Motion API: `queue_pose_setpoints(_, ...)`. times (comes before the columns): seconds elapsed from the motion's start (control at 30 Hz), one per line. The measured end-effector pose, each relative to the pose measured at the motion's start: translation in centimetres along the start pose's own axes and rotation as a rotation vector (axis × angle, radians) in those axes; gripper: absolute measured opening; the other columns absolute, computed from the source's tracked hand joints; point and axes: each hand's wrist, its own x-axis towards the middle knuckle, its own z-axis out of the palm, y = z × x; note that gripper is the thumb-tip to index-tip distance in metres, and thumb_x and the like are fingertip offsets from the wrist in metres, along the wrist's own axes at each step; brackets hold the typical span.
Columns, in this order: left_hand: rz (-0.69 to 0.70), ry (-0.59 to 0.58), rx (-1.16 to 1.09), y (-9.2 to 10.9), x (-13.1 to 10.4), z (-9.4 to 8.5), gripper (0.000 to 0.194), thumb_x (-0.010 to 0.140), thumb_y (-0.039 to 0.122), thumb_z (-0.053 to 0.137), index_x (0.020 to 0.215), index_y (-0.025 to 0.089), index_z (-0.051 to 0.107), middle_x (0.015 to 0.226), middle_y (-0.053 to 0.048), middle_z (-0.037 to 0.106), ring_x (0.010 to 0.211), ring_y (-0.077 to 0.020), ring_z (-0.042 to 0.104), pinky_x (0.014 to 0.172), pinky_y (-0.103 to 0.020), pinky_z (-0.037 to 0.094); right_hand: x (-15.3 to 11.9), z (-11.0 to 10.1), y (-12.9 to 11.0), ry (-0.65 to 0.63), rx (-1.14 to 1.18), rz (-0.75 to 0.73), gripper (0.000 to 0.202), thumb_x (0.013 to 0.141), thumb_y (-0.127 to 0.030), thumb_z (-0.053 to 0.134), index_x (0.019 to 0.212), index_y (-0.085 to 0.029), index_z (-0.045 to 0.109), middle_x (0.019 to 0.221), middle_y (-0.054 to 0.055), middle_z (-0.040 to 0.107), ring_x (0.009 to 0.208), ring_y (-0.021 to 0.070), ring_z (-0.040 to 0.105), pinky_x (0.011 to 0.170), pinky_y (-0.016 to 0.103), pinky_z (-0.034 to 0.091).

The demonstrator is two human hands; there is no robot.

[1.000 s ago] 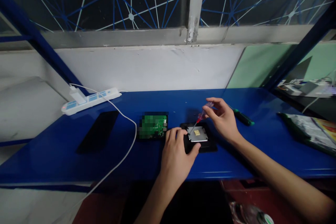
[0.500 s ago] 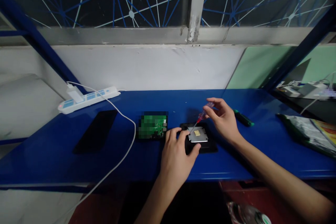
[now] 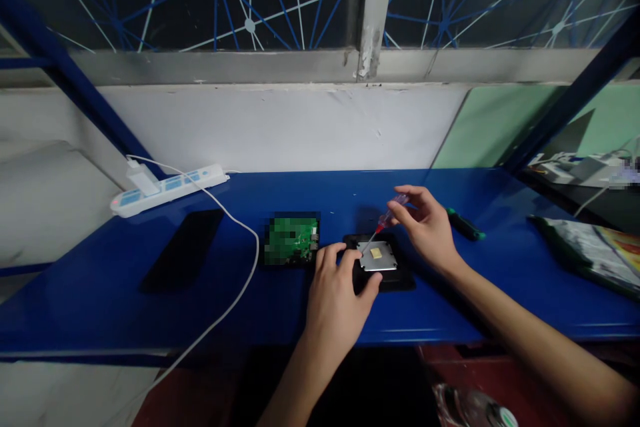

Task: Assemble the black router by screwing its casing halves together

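Observation:
My right hand [image 3: 427,230] grips the clear pinkish handle of a screwdriver [image 3: 391,212]. Its thin shaft slants down to the left, and the tip meets the upper left corner of a silver metal plate [image 3: 385,262]. A small yellowish square [image 3: 375,253] sits on the plate, which lies on a black base [image 3: 404,279]. My left hand [image 3: 340,290] rests over the left side of the base with fingers spread, its index fingertip beside the screwdriver tip. Left of it lies a green circuit board [image 3: 293,240].
A black flat panel [image 3: 183,250] and a white power strip [image 3: 173,190] with a white cable [image 3: 239,217] are on the left. A green-and-black tool [image 3: 466,225] lies beyond my right wrist. A plastic packet [image 3: 590,250] is at the right, a bottle [image 3: 473,407] below the table edge.

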Motion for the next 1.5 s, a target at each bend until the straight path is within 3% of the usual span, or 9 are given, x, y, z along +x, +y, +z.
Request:
queue_pose_setpoints(1.2, 0.026, -0.006, 0.082, 0.0, -0.1, 0.2, 0.02, 0.087, 0.024, 0.073, 0.105, 0.019, 0.065, 0.122, -0.012, 0.062, 0.118, -0.0331, 0.057, 0.097, -0.052, 0.054, -0.3, 0.3, -0.6, 0.005, -0.01, -0.029, 0.028, 0.084, -0.035, 0.072, 0.108, -0.024, 0.061, 0.083, -0.001, 0.062, 0.063, 0.0125, 0.065, 0.062, 0.029, 0.058)
queue_pose_setpoints(1.5, 0.022, -0.013, 0.081, 0.0, -0.2, 0.2, 0.021, 0.086, 0.024, 0.073, 0.105, 0.019, 0.064, 0.122, -0.013, 0.062, 0.119, -0.0327, 0.056, 0.098, -0.05, 0.053, -1.1, 0.5, -0.6, -0.064, -0.015, -0.13, 0.03, 0.088, -0.034, 0.069, 0.116, -0.027, 0.06, 0.094, 0.002, 0.068, 0.073, 0.016, 0.069, 0.069, 0.034, 0.06)
